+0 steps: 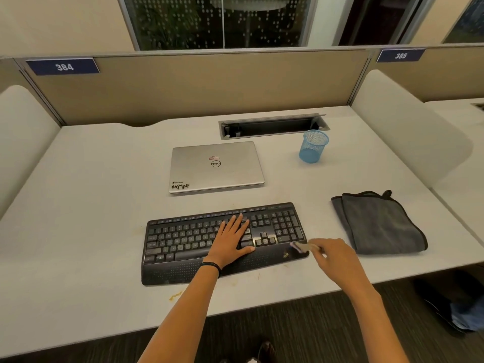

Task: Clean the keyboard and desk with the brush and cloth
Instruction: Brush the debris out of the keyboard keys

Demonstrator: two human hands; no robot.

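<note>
At the near right corner of the keyboard (178,239), on its palm rest: brush (301,246) pinched in the curled fingers of the right hand (332,255), bristle end blurred; touching the plastic or just clear of it, impossible to tell. Flat across the keys right of centre, left hand (231,239), fingers straight, pressing the board down on the tabletop (91,205). Grey cloth (377,224) folded just beside the keyboard's right end, untouched. Closed Dell laptop (216,166) behind, blue mesh pen cup (313,146) farther back on the right.

Probably the brushing stage, with the wipe of the tabletop yet to come. Keep the flat hand pressing to stop any sliding. Use short, light strokes toward the near edge, away from the keys, aiming at the yellowish specks (285,255) on the palm rest. Angle the bristles into the gaps between key rows, shifting the left hand off covered keys in turn. Gather debris at one spot rather than scattering it toward the laptop. Save the cloth for the brownish stain (175,297) near the front edge.
</note>
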